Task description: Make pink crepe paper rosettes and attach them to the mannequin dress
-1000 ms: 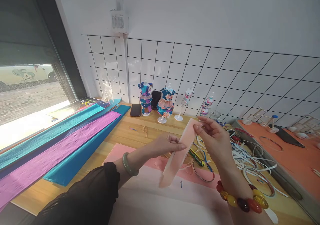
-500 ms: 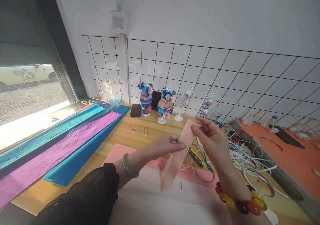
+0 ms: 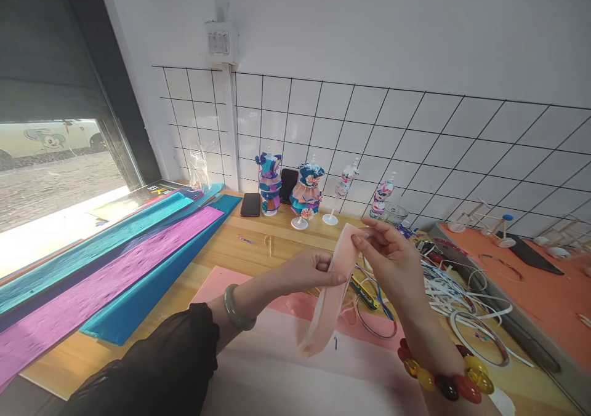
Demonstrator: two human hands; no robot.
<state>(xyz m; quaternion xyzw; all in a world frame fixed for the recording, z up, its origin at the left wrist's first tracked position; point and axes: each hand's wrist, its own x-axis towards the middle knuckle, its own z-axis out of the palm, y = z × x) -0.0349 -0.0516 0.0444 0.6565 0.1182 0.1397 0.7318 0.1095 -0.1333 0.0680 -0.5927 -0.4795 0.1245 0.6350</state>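
Observation:
A long pale pink paper strip (image 3: pixel 329 305) hangs slantwise above the table, held by both hands. My left hand (image 3: pixel 308 269) pinches its middle from the left, fingers closed. My right hand (image 3: pixel 388 257) pinches the upper end between thumb and fingertips. The strip's lower end curls just above pink and white sheets (image 3: pixel 295 367) lying on the wooden table (image 3: pixel 240 244). A green bangle is on my left wrist and a bead bracelet on my right.
Blue and magenta crepe paper rolls (image 3: pixel 115 262) lie at the left. Small dress-form dolls (image 3: pixel 305 194) and a phone (image 3: pixel 250 204) stand by the wire grid wall. White strips and metal rings (image 3: pixel 466 299) clutter the right, beside an orange tray (image 3: pixel 530 280).
My right hand shifted slightly left and down with the strip's top end. The strip's lower end now bends and curls closer to the sheets.

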